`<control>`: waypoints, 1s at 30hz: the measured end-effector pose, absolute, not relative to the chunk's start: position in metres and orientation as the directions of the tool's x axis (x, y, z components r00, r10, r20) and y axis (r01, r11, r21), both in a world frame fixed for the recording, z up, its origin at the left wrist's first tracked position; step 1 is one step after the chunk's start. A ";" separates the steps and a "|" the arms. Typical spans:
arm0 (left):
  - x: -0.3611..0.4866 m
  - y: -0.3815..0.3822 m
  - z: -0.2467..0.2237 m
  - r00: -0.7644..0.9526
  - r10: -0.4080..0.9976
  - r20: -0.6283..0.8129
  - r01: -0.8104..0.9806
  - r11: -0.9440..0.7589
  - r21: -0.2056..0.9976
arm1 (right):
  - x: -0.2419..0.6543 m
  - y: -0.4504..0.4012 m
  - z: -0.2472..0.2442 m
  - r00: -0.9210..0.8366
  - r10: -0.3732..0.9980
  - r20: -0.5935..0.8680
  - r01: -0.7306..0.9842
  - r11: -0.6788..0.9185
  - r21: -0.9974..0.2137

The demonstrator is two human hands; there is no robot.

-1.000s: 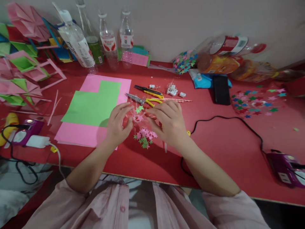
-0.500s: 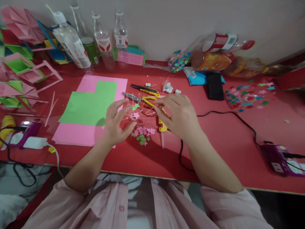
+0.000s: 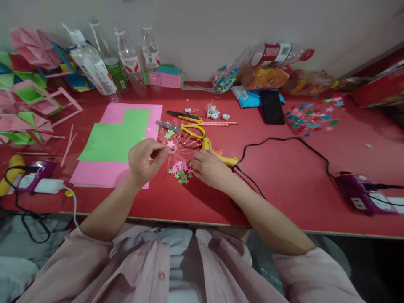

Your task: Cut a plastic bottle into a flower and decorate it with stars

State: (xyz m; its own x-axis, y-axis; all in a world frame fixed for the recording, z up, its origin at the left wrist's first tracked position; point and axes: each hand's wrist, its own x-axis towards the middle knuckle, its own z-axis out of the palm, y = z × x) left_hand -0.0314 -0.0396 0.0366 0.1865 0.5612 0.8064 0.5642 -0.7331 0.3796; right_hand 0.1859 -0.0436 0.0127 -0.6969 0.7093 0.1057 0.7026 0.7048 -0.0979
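A clear plastic piece cut into strips (image 3: 181, 148) lies spread on the red table, with a green star (image 3: 169, 134) and a pink star (image 3: 171, 144) on it. My left hand (image 3: 147, 160) is at its left side, thumb and forefinger pinched at its edge; what they hold is too small to make out. Small pink and green paper stars (image 3: 181, 171) form a pile just below. My right hand (image 3: 206, 166) is right beside that pile, fingers curled down, their tips partly hidden. Behind it is a yellow glue gun (image 3: 227, 160).
Yellow-handled scissors (image 3: 193, 131) and a cutter (image 3: 184, 116) lie behind the plastic. Green paper (image 3: 115, 136) and pink sheets lie left. Bottles (image 3: 132, 65) stand along the wall. A phone (image 3: 272, 107) and black cable (image 3: 296, 138) are right.
My left hand has closed from spread fingers to a pinch. My right hand has moved down and left to the star pile, uncovering the glue gun. The camera view has shifted slightly.
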 end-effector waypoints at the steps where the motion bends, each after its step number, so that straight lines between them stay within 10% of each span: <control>1: -0.031 -0.041 0.040 0.182 0.567 0.804 0.560 -0.732 0.389 | 0.183 -0.045 0.009 -0.696 0.706 0.129 0.699 0.708 -0.099; 12: 0.008 -0.078 0.019 0.682 0.314 0.661 0.422 -0.907 -0.005 | 0.171 -0.047 -0.015 -0.646 0.709 0.283 0.724 0.686 -0.068; 22: 0.003 -0.078 0.011 0.407 0.730 0.549 0.610 -0.665 0.431 | 0.208 -0.051 0.042 -0.580 0.752 0.313 0.392 0.595 -0.702; 30: 0.000 -0.078 0.011 0.449 0.728 0.518 0.483 -0.685 0.545 | 0.195 -0.062 0.039 -0.539 0.747 0.389 0.317 0.607 -0.728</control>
State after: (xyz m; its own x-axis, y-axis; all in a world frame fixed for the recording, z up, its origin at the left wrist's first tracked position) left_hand -0.0002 -0.0782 0.0110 0.4487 0.7282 0.5180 0.4830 -0.6853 0.5450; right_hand 0.1949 -0.0616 0.0387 -0.5386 0.7474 0.3889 0.3172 0.6075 -0.7282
